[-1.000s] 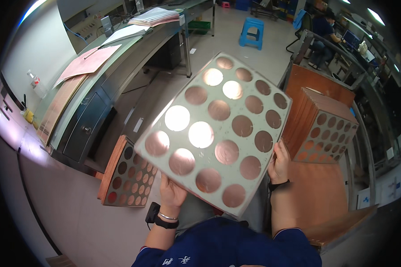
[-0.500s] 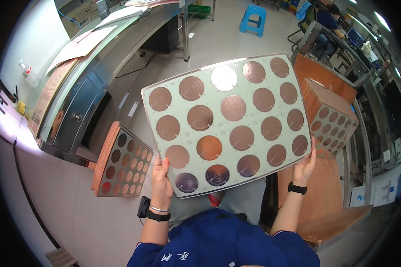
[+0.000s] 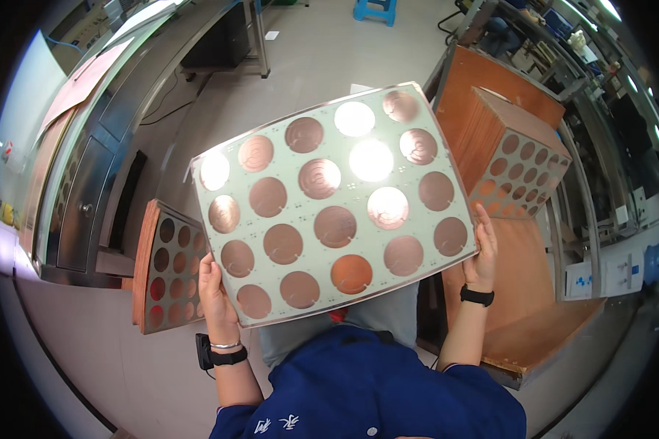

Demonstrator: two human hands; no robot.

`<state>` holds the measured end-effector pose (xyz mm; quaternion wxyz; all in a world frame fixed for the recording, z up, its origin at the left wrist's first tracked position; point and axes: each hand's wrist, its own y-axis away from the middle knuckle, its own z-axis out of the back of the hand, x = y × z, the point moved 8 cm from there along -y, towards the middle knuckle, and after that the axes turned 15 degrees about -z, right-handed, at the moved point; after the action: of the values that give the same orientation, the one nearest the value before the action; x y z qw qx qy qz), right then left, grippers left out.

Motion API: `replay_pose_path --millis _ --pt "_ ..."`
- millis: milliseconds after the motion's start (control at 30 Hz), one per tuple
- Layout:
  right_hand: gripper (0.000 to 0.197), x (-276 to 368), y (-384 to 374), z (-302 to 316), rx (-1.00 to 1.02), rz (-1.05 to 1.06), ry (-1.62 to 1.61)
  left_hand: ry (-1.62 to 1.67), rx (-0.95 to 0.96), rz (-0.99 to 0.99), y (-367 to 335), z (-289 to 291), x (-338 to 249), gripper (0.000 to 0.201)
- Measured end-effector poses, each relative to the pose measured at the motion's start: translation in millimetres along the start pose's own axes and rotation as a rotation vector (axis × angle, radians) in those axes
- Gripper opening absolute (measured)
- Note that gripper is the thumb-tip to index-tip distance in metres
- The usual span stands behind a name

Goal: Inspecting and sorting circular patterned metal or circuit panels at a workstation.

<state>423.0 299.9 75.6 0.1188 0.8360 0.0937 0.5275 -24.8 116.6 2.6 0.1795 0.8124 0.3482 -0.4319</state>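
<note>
Copper discs in rows cover the pale green panel [image 3: 334, 205] that I see held up in front of the chest, well above the floor, tilted with its right side higher. Since a second ago the sheet has swung from a steep diagonal to a flatter, near-landscape attitude, and the glare has moved onto the upper right discs; I judge it is being turned under the light for a look-over. Far left, a long grey steel cabinet [image 3: 80, 197] runs along the wall. Next in, a stack of like panels [image 3: 170, 267] stands on edge on the floor, just beside the left hand [image 3: 216, 293], whose fingers curl behind the sheet's lower left edge with the thumb in front, gripping it. The right hand [image 3: 482, 252] clasps the right edge the same way, fingers wrapped behind. Right of it, a second stack of panels [image 3: 516, 157] sits on a brown wooden platform [image 3: 534, 322]. Grey smooth floor [image 3: 322, 51]; a blue stool [image 3: 375, 9] at the top; benches at far right.
</note>
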Motion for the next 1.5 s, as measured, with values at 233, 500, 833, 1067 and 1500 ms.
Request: replay_pose_path --millis 233,500,833,1067,1500 --pt "0.037 -4 -10 1 0.033 -0.022 0.016 -0.049 -0.019 -0.015 4 3 -3 0.024" --pt "0.04 -11 -18 9 0.156 -0.038 0.072 -0.106 -0.04 -0.029 6 8 -6 0.023" --pt "0.037 -18 -21 7 0.203 -0.193 0.347 -0.198 -0.001 -0.153 4 13 -29 0.022" --pt "0.022 -26 -45 4 0.245 -0.216 0.33 -0.127 0.047 -0.149 5 20 -33 0.019" --pt "0.025 -30 -46 9 0.087 -0.097 0.165 -0.066 0.111 -0.091 4 7 -37 0.023"
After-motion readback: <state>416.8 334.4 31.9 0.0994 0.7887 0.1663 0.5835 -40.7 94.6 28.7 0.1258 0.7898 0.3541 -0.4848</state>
